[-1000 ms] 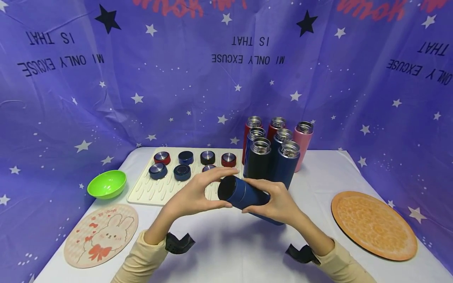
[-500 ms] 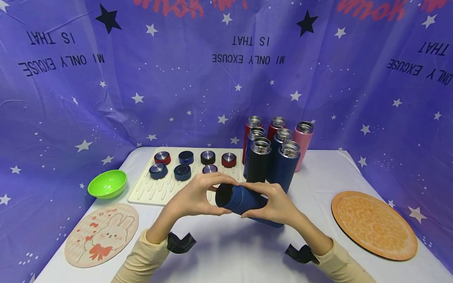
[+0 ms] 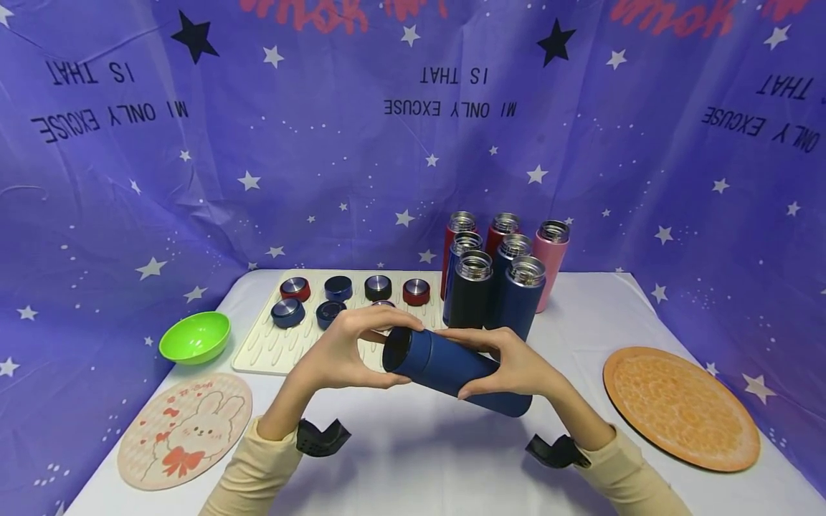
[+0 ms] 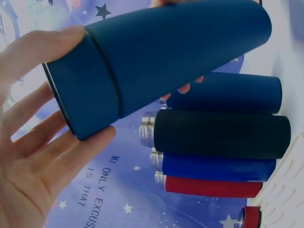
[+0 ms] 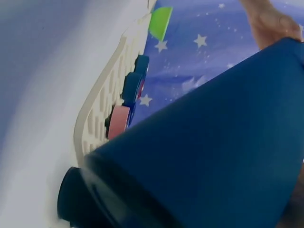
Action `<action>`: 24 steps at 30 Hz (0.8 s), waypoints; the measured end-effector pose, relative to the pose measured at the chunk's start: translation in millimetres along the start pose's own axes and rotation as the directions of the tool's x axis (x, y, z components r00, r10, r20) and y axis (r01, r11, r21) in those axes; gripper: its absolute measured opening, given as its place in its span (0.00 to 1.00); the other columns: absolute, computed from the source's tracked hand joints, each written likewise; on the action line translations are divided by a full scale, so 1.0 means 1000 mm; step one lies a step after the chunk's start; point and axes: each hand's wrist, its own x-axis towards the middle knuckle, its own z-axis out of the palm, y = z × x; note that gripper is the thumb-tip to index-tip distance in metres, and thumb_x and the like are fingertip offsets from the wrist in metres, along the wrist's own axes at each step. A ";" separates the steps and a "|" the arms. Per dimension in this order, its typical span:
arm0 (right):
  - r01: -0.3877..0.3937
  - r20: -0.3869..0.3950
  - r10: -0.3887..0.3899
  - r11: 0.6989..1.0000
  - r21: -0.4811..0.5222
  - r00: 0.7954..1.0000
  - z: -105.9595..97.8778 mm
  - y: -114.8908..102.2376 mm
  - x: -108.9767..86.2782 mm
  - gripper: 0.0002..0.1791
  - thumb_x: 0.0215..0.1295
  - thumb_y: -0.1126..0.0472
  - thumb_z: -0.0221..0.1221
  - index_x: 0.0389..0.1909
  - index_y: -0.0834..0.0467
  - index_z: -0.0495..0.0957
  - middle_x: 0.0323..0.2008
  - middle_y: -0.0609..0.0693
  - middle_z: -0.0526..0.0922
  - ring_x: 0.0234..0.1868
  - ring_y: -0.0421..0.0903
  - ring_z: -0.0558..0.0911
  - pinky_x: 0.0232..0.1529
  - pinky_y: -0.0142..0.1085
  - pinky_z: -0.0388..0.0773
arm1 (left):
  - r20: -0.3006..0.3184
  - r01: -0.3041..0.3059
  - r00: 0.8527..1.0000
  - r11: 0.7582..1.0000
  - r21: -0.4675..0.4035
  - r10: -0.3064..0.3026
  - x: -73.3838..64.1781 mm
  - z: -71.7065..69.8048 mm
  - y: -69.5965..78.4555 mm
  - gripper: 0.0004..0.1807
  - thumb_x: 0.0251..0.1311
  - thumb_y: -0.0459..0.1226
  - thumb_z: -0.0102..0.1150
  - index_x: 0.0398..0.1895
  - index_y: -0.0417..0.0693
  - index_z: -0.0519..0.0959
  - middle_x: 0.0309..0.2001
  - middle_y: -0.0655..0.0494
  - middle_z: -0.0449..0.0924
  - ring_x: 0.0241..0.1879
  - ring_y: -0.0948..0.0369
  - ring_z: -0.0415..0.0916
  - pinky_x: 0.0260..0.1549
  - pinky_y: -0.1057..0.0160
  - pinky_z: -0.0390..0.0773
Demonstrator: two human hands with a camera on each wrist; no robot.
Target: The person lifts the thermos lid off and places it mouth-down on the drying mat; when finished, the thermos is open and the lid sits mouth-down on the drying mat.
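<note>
A dark blue thermos bottle (image 3: 452, 369) is held tilted above the white table, its lid (image 3: 413, 351) toward the left and its base toward the lower right. My left hand (image 3: 345, 347) grips the lid between thumb and fingers. Around the bottle's body curl the thumb and fingers of my right hand (image 3: 513, 365). In the left wrist view, a thin seam shows between the lid and the body (image 4: 180, 42), and a few right fingertips peek out from under it. The bottle (image 5: 204, 142) fills much of the right wrist view, with my left hand (image 5: 275, 26) at its far end.
Lidless bottles stand grouped behind, including a black one (image 3: 470, 297), a navy one (image 3: 519, 301) and a pink one (image 3: 551, 261). Several lids sit on a cream ridged mat (image 3: 264, 355). Around them are a green bowl (image 3: 196, 338), a rabbit placemat (image 3: 187, 430) and an orange round mat (image 3: 680, 408).
Both hands keep their hold on the bottle. Its lid end has shifted slightly left, and its base has swung out to the right, so more of the body shows. The left fingers have moved along with the lid.
</note>
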 end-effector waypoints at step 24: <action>0.029 -0.209 -0.102 0.945 -0.326 0.973 0.017 0.018 -0.002 0.44 0.42 0.48 0.77 0.63 0.54 0.74 0.53 0.48 0.82 0.44 0.42 0.83 0.41 0.39 0.82 | -0.029 0.267 0.963 0.962 0.057 -0.266 -0.005 0.003 -0.009 0.31 0.48 0.44 0.75 0.58 0.52 0.75 0.52 0.58 0.78 0.44 0.62 0.79 0.37 0.66 0.83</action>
